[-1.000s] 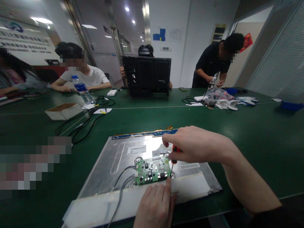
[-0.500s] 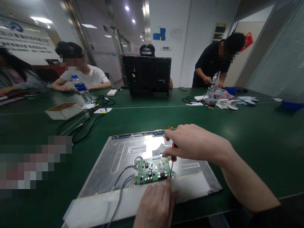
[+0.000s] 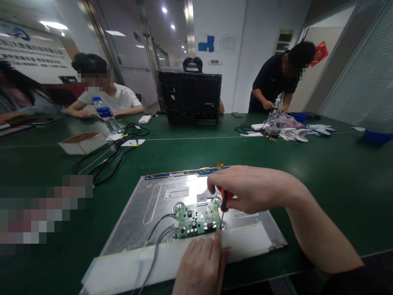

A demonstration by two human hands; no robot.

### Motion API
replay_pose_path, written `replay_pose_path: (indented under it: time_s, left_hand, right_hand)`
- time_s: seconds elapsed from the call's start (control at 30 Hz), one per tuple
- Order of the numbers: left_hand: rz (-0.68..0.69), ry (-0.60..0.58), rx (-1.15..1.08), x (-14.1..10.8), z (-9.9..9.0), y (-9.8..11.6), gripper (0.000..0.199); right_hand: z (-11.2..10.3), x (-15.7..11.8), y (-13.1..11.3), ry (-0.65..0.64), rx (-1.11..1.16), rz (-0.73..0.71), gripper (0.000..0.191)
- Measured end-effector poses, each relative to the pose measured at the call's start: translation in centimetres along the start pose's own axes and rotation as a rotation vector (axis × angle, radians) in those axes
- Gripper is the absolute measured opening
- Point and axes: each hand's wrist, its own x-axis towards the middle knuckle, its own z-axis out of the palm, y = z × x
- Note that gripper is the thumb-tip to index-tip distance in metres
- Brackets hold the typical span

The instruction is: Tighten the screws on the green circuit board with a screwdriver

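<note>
My right hand (image 3: 245, 188) is closed around a red-and-black screwdriver (image 3: 225, 200). The screwdriver's thin shaft points down to the lower right corner of a green circuit board (image 3: 196, 219). My left hand (image 3: 199, 264) lies flat with fingers extended over the white strip (image 3: 248, 241), one fingertip beside the screwdriver's tip. Whether a screw sits under that tip is too small to see. The board rests on the metal back of a display panel (image 3: 153, 196), which has a blue strip board (image 3: 175, 174) along its far edge. Grey cables (image 3: 158, 241) run from the board's left side.
Left of the panel are an open cardboard box (image 3: 81, 143), black cables (image 3: 115, 153) and a water bottle (image 3: 107, 116). A black monitor housing (image 3: 190, 98) stands upright across the green table (image 3: 172, 151). White gloves (image 3: 296, 134) and plastic bags lie at the right. Several people are around the table.
My right hand has turned on the screwdriver handle, its fingers shifting and the wrist lowering slightly. The tip stays at the same corner. My left hand has not moved.
</note>
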Motion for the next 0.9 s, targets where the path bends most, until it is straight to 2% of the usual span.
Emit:
replay_pose_path:
  time_s: [0.07,0.17,0.23,0.3,0.47,0.6,0.8,0.9]
  left_hand:
    - [0.006,0.014,-0.002,0.1,0.0,0.0,0.033]
    - [0.007,0.028,-0.001,0.3,-0.1,0.0,0.035]
    - [0.002,0.033,0.004,0.3,-0.2,0.0,0.036]
    - [-0.001,0.025,0.005,0.3,-0.1,0.1,0.036]
    - [-0.002,-0.001,-0.008,0.1,0.0,0.1,0.034]
    - [-0.002,0.013,-0.016,0.2,-0.1,0.1,0.033]
    - [-0.005,0.049,-0.015,0.6,-0.2,0.1,0.034]
    - [-0.013,0.062,-0.014,0.6,-0.2,0.2,0.034]
  right_hand:
    - [0.1,0.2,-0.1,0.016,-0.008,0.009,0.034]
    - [0.3,0.2,-0.6,0.082,-0.125,0.153,0.042]
    - [0.3,0.2,-1.0,0.098,-0.204,0.238,0.038]
    - [0.3,0.1,-1.2,0.088,-0.234,0.254,0.033]
    - [0.4,0.1,-1.4,0.079,-0.202,0.217,0.033]
    - [0.6,0.1,-1.3,0.137,-0.214,0.173,0.028]
    - [0.5,-0.1,-1.1,0.093,-0.078,-0.023,0.033]
    - [0.5,-0.2,-1.2,0.091,-0.088,-0.033,0.025]
